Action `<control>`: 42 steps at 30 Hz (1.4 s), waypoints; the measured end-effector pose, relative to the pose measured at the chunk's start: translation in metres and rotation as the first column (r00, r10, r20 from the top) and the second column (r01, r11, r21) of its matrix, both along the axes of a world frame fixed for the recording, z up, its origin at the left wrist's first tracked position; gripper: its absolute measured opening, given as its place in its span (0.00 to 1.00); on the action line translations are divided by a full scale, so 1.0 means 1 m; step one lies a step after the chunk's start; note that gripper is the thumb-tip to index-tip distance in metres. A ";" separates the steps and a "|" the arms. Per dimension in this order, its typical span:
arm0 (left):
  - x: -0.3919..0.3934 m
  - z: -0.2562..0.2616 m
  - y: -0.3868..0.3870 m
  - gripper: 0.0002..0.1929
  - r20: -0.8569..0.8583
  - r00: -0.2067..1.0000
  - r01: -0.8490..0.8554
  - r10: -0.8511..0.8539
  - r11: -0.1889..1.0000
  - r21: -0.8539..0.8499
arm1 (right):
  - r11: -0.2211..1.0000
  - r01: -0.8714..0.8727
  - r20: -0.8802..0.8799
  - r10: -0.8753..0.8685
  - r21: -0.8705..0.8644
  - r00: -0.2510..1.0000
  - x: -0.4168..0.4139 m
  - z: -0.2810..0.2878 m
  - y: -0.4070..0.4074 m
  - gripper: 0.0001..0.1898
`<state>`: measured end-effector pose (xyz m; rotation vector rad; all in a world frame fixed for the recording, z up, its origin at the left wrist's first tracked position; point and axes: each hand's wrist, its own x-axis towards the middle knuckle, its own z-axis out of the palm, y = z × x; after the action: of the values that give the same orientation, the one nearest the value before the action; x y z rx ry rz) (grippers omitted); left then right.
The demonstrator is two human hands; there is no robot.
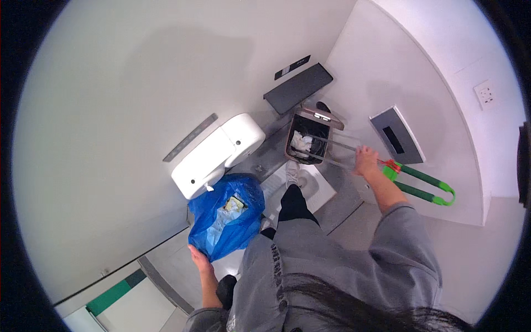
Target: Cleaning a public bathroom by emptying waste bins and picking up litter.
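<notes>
My right hand [366, 162] is closed around the metal arms of long litter tongs with green grips [419, 176]. The arms reach into a small lidded waste bin [286, 145]. Crumpled white tissue [302, 143] lies on the bin's black liner, and the tong tips are at this tissue; whether they pinch it I cannot tell. My left hand [201, 259] holds the near edge of a blue plastic bag [234, 247]. The bag's mouth gapes, showing white paper and a yellowish piece [234, 204] inside.
A white paper dispenser [207, 162] juts from the wall over the bag. Above the bin sits a dark grey shelf [298, 88]. A grey wall unit [400, 139] is near the tongs. One foot is beside a white squat toilet [319, 193]. A wall socket [485, 95] is far right.
</notes>
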<state>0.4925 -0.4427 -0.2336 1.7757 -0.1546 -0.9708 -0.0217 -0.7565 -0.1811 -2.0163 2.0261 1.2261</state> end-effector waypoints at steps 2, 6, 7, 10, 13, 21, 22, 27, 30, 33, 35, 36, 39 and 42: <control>-0.004 0.002 0.003 0.37 0.046 0.999 -0.005 0.003 0.999 0.048 | 1.000 -0.015 -0.008 0.015 -0.001 1.000 0.014 -0.028 -0.022 0.47; -0.012 0.007 0.001 0.37 0.082 0.996 -0.041 0.033 0.994 0.103 | 0.990 0.013 -0.078 -0.002 0.144 0.997 0.046 -0.070 -0.052 0.43; -0.012 0.004 0.005 0.36 0.081 0.996 -0.037 0.030 0.995 0.095 | 0.987 0.044 -0.106 -0.028 0.157 0.994 0.048 -0.085 -0.056 0.41; -0.023 0.009 -0.006 0.35 0.052 0.998 -0.049 0.045 0.995 0.083 | 0.992 0.068 -0.090 -0.058 0.109 0.994 0.043 -0.127 -0.055 0.24; -0.022 -0.001 -0.004 0.35 0.108 0.993 -0.057 0.044 0.991 0.123 | 0.980 0.164 -0.015 -0.163 0.109 0.987 0.037 -0.152 -0.048 0.19; -0.011 -0.015 -0.007 0.35 0.133 0.991 -0.006 -0.012 0.991 0.134 | 0.983 0.133 0.153 -0.152 0.124 0.977 -0.015 -0.127 -0.029 0.14; -0.008 -0.020 -0.006 0.35 0.118 0.993 -0.002 -0.011 0.994 0.110 | 0.992 0.075 0.159 -0.091 0.105 0.983 -0.028 -0.123 -0.023 0.13; -0.011 -0.010 -0.020 0.36 0.069 0.997 -0.050 0.041 0.991 0.122 | 0.997 0.077 0.205 -0.078 0.013 0.976 -0.056 -0.042 0.011 0.18; -0.013 -0.002 -0.024 0.36 0.153 0.986 0.048 -0.068 0.990 0.131 | 0.998 0.044 0.217 -0.035 -0.035 0.976 -0.061 0.003 0.036 0.22; -0.019 0.006 -0.033 0.37 0.159 0.987 -0.040 0.021 0.992 0.117 | 0.995 0.023 0.235 -0.001 -0.093 0.972 -0.067 0.042 0.062 0.28; -0.017 0.004 -0.033 0.37 0.089 0.996 -0.027 0.016 0.993 0.117 | 0.993 0.024 0.261 0.007 -0.114 0.965 -0.068 0.067 0.080 0.30; -0.010 -0.010 -0.024 0.38 0.112 0.994 -0.010 -0.001 0.995 0.099 | 0.990 0.018 0.251 0.019 -0.143 0.968 -0.066 0.079 0.088 0.31; -0.012 -0.010 -0.031 0.38 0.020 1.000 -0.006 0.005 0.998 0.068 | 0.982 0.012 0.250 0.036 -0.188 0.968 -0.066 0.116 0.117 0.31; -0.002 -0.045 -0.021 0.39 0.056 0.998 0.023 -0.030 0.992 0.121 | 0.970 -0.035 0.251 0.096 -0.239 0.963 -0.059 0.147 0.142 0.32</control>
<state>0.4903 -0.4640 -0.2786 1.9175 -0.1593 -0.9649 -0.0810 -0.6148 -0.0337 -2.2229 2.0683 0.7075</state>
